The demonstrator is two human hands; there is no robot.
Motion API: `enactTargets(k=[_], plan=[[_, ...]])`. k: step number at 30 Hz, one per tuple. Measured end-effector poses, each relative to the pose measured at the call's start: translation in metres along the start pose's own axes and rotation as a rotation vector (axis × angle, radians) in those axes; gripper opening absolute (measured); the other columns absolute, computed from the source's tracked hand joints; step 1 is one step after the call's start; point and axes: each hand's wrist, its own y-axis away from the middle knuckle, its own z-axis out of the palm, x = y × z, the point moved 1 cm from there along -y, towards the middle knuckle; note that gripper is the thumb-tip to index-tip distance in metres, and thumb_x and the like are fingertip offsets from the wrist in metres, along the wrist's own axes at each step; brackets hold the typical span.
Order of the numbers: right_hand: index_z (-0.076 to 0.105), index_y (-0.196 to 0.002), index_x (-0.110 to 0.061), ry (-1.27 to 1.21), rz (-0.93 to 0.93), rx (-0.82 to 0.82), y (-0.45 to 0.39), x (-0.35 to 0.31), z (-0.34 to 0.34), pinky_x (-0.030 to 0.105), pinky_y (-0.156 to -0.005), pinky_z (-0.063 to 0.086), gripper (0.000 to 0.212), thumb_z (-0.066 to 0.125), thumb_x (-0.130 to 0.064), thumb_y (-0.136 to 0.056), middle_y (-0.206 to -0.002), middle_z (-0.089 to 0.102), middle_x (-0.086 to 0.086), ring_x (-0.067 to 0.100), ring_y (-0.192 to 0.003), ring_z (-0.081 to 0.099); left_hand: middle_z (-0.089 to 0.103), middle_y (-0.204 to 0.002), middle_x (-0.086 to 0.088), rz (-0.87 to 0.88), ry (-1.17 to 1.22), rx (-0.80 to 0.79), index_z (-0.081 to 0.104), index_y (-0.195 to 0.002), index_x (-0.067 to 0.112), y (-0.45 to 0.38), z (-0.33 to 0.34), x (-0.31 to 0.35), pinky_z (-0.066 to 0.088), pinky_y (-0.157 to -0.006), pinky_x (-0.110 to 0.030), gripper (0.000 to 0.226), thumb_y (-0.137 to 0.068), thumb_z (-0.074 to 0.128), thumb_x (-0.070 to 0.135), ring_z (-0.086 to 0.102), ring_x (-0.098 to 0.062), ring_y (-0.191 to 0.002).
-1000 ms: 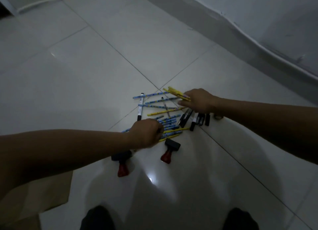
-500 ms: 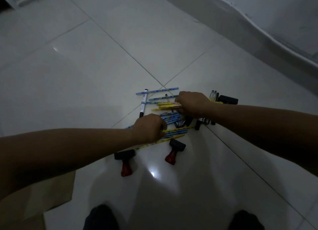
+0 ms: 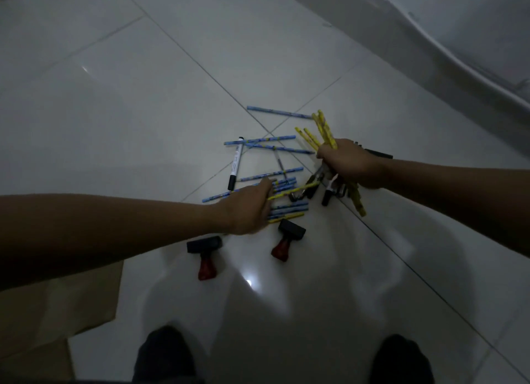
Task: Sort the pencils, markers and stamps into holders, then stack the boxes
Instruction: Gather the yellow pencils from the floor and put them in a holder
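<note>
Yellow pencils (image 3: 324, 131) now upright in right hand (image 3: 348, 162)

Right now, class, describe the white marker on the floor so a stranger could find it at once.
Start at the pile of pencils on the tiled floor. At its left edge lies the white marker, pointing away from the person. Unlike the thin blue pencils, it is thick, white, with black ends.
</note>
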Motion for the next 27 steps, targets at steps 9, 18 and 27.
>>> enactTargets(k=[9, 18, 27], plan=[[0.049, -0.078, -0.020, -0.068, -0.006, 0.053, -0.002, -0.021, -0.007, 0.023, -0.045, 0.031, 0.016, 0.051, -0.028, -0.092, -0.065, 0.045, 0.002, 0.015, -0.047, 0.036, 0.064, -0.100, -0.006, -0.031, -0.204, -0.025, 0.052, -0.105, 0.017, 0.029, 0.018, -0.003, 0.043, -0.065, -0.029, 0.023, -0.091, 0.057, 0.036, 0.062, -0.025, -0.090], [0.057, -0.088, -0.015, -0.191, -0.010, 0.093, 0.001, -0.012, -0.022, 0.023, -0.043, 0.032, 0.026, 0.058, -0.040, -0.095, -0.053, 0.039, -0.002, 0.012, -0.040, 0.035, 0.059, -0.093, 0.000, -0.063, -0.105, 0.081, 0.058, -0.090, 0.020, 0.023, 0.016, -0.004, 0.045, -0.066, -0.031, 0.027, -0.089, 0.044, 0.042, 0.058, -0.019, -0.080], [0.058, -0.095, -0.019, -0.378, 0.101, -0.047, 0.010, -0.013, 0.000, 0.019, -0.039, 0.035, 0.011, 0.063, -0.029, -0.096, -0.062, 0.044, -0.003, 0.006, -0.043, 0.041, 0.046, -0.066, -0.002, -0.392, 0.931, 0.230, 0.048, -0.097, 0.016, -0.009, -0.028, 0.032, 0.034, -0.049, -0.028, 0.014, -0.101, 0.035, 0.020, 0.039, -0.015, -0.050]])
